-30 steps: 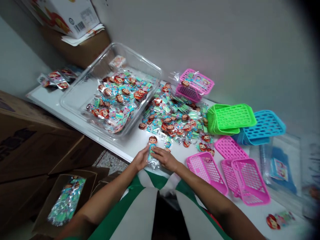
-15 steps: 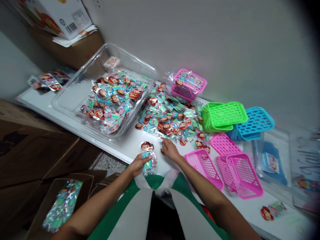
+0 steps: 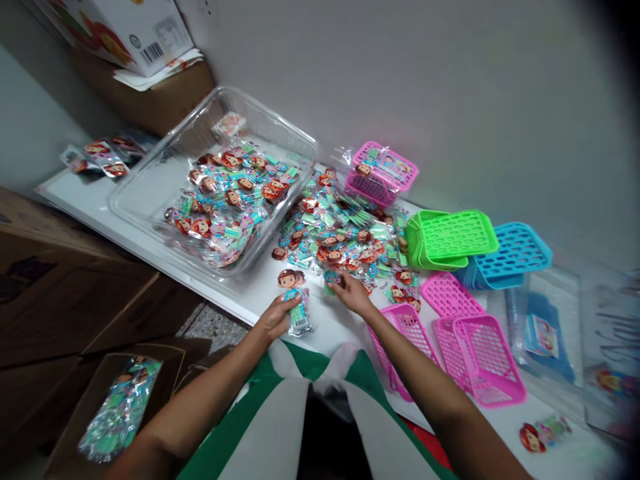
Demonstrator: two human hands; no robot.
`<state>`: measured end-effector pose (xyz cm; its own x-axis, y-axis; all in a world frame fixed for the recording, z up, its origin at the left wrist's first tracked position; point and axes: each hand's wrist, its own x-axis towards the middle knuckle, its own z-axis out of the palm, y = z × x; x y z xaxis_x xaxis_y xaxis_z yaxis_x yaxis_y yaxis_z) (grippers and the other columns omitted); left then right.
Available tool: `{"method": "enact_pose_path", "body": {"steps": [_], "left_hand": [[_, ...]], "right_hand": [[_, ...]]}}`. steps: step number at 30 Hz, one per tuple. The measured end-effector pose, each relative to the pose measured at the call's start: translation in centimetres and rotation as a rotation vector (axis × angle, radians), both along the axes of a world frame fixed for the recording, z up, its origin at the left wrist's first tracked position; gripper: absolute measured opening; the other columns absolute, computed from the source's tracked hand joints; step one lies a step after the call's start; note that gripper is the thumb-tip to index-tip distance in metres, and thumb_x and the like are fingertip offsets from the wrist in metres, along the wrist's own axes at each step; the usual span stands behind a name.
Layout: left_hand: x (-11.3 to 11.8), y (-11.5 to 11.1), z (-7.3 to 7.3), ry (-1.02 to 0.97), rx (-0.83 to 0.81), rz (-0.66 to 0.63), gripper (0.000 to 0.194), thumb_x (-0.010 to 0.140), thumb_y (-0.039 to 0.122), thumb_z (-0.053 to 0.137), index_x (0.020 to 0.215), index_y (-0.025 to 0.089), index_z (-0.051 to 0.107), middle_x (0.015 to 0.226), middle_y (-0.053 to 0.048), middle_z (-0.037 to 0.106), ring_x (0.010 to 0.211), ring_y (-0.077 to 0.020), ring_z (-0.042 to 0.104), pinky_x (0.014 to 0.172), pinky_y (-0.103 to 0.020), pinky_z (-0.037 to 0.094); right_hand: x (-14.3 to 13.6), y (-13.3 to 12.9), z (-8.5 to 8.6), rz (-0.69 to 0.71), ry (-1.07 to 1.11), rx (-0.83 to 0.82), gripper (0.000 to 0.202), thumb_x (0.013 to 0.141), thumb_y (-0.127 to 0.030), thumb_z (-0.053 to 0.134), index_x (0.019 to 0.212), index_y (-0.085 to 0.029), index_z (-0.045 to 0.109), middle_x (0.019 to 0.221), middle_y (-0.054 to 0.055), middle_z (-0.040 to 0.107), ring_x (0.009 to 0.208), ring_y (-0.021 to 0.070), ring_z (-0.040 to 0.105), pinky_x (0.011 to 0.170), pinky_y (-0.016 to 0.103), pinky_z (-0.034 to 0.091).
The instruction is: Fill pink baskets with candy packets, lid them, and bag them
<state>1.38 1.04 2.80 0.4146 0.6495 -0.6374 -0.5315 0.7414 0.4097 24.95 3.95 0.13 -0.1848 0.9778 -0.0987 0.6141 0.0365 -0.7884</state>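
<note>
My left hand (image 3: 277, 316) grips a small stack of clear doll-shaped packets (image 3: 299, 308) with a brown-haired cartoon head on top, over the table's front edge. To its right, my right hand (image 3: 351, 292) pinches another small packet (image 3: 332, 280), green and dark, just in front of the loose pile. That pile of similar packets (image 3: 333, 240) spreads over the white table behind both hands. Left of the pile, a clear plastic tray (image 3: 123, 193) holds many more packets.
Pink baskets (image 3: 493, 360) stand right of my right arm, with green (image 3: 457, 237) and blue baskets (image 3: 517, 250) stacked behind. A wrapped pink basket (image 3: 383, 173) is by the wall. An open carton (image 3: 75, 407) with packets sits lower left.
My right hand has lifted a packet from the table near the pile and turned it. The packets in my left hand have shifted slightly up and tilted. The view has moved a little.
</note>
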Motion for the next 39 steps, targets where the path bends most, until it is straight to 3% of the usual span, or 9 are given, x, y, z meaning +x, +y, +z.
{"method": "enact_pose_path", "body": {"steps": [6,10,13,17,20,24,28,33,39], "left_hand": [[2.9,0.1,1.0,-0.061,0.113,-0.024,0.044,0.069,0.018,0.077,0.109,0.009,0.062,0.09,-0.01,0.071,0.081,-0.0214,0.068,0.082,-0.034,0.052],[3.6,-0.5,0.5,0.025,0.178,0.078,0.054,0.068,0.017,0.078,0.118,0.017,0.056,0.097,-0.007,0.071,0.086,-0.0213,0.068,0.083,-0.034,0.052],[2.7,-0.6,-0.1,0.046,0.102,0.049,0.051,0.066,0.016,0.079,0.112,0.015,0.057,0.092,-0.008,0.071,0.08,-0.0217,0.069,0.078,-0.034,0.054],[1.3,-0.5,-0.6,0.029,-0.022,-0.002,0.039,0.066,0.016,0.078,0.101,0.011,0.061,0.092,-0.012,0.071,0.082,-0.0255,0.07,0.075,-0.036,0.055],[0.7,-0.3,-0.2,0.041,0.003,-0.005,0.036,0.068,0.017,0.077,0.1,0.012,0.061,0.102,-0.014,0.069,0.086,-0.0274,0.069,0.075,-0.039,0.055],[0.2,0.1,1.2,0.065,0.052,-0.043,0.035,0.068,0.02,0.078,0.097,0.01,0.064,0.103,-0.016,0.069,0.083,-0.0247,0.068,0.072,-0.036,0.055],[-0.2,0.9,2.8,0.092,0.2,-0.056,0.039,0.067,0.023,0.079,0.102,0.011,0.065,0.099,-0.011,0.069,0.074,-0.0152,0.064,0.067,-0.026,0.05],[0.8,2.7,3.8,0.206,0.503,-0.27,0.036,0.066,0.027,0.079,0.096,0.011,0.069,0.087,-0.006,0.068,0.075,-0.0149,0.06,0.069,-0.024,0.046],[1.4,2.3,3.2,0.176,0.486,-0.312,0.042,0.069,0.031,0.077,0.104,0.011,0.065,0.095,-0.01,0.068,0.082,-0.0186,0.062,0.075,-0.028,0.048]], "right_hand": [[-3.3,-2.4,0.9,-0.125,0.441,-0.283,0.032,0.079,-0.051,0.057,0.075,-0.02,0.052,0.056,-0.006,0.043,0.053,0.0109,0.039,0.05,0.022,0.031],[-5.9,-3.9,1.1,-0.173,0.415,-0.184,0.034,0.089,-0.048,0.04,0.077,-0.02,0.053,0.067,-0.002,0.054,0.063,0.0133,0.048,0.059,0.024,0.038],[-6.3,-3.7,1.5,-0.02,0.22,-0.116,0.036,0.093,-0.044,0.035,0.076,-0.02,0.057,0.067,-0.001,0.058,0.064,0.0146,0.052,0.062,0.024,0.039],[-4.4,1.2,2.5,-0.046,-0.205,0.119,0.03,0.093,-0.034,0.038,0.099,-0.019,0.064,0.097,0.009,0.066,0.093,0.0223,0.057,0.08,0.031,0.041],[-2.5,7.1,2.6,-0.137,-0.437,0.305,0.034,0.087,-0.021,0.048,0.119,-0.017,0.059,0.133,0.015,0.051,0.123,0.0303,0.042,0.1,0.045,0.03],[-0.3,11.6,2.8,-0.021,-0.273,0.341,0.024,0.087,-0.02,0.047,0.102,-0.017,0.066,0.122,0.012,0.06,0.12,0.0256,0.046,0.101,0.042,0.032],[1.3,9.4,5.1,-0.113,0.059,0.243,0.029,0.09,-0.039,0.046,0.098,-0.018,0.065,0.088,0.004,0.066,0.082,0.0181,0.058,0.075,0.031,0.045],[-0.2,3.9,8.2,0.203,0.304,-0.119,0.032,0.086,-0.047,0.051,0.093,-0.019,0.065,0.075,-0.001,0.061,0.067,0.0132,0.054,0.062,0.024,0.043],[-0.9,4.3,6.6,0.143,0.295,-0.127,0.038,0.092,-0.048,0.038,0.092,-0.018,0.062,0.077,0.001,0.062,0.069,0.0142,0.057,0.065,0.026,0.044]]}}
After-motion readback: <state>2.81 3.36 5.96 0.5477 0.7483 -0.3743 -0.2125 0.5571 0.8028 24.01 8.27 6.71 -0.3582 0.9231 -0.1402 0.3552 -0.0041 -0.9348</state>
